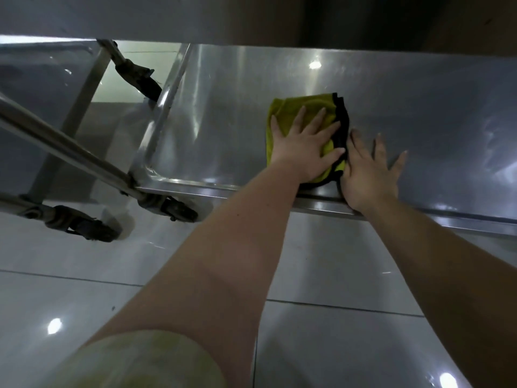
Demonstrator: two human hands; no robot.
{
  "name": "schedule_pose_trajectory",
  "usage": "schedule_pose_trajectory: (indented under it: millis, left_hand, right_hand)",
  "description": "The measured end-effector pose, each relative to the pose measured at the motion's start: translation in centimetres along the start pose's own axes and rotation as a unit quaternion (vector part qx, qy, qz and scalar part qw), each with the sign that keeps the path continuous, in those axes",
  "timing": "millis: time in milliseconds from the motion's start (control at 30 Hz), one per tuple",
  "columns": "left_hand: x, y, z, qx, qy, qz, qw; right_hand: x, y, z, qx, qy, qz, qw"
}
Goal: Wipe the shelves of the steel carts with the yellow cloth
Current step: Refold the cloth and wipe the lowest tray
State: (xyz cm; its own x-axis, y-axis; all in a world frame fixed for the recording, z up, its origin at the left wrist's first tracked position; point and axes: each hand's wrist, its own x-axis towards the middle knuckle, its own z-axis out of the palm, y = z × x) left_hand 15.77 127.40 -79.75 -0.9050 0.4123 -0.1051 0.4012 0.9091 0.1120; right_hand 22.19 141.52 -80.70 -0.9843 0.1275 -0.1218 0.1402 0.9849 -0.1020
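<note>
Forearms (223, 261) reach to the steel shelf (419, 121), left hand (305, 147) spread flat on the yellow cloth (309, 106) near the front rim, right hand (369, 175) open beside it; a hard push could roll the wheeled cart (167, 208).

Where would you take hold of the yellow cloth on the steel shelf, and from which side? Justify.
Probably pinch the yellow cloth at its black-trimmed far right corner, coming from the right: it lies flat under the left hand, and that edge is bare beside the right hand.
</note>
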Motion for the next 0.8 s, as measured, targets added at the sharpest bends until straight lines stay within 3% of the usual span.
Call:
schedule_pose_trajectory:
  millis: [133, 333, 433, 667, 800]
  left_hand:
    - [0.3, -4.8, -1.2, -0.010, 0.008, 0.007, 1.000]
    - [-3.3, -16.3, -1.8, -0.022, 0.020, -0.163, 0.986]
    - [-6.7, -20.0, -1.9, 0.014, 0.009, -0.194, 0.981]
    - [-12.1, -17.7, -1.3, 0.003, -0.018, -0.198, 0.980]
    - [-13.8, -13.6, -0.9, 0.032, -0.035, -0.171, 0.984]
  right_hand:
    - [0.1, -0.2, -0.2, 0.010, -0.005, -0.003, 1.000]
    - [0.0, -0.1, -0.1, 0.015, 0.002, -0.003, 1.000]
    - [0.0, -0.1, -0.1, 0.015, 0.002, 0.001, 1.000]
    - [-0.3, -0.2, -0.6, 0.023, -0.008, 0.003, 1.000]
    - [-1.6, 1.5, -2.1, 0.194, 0.002, -0.055, 0.979]
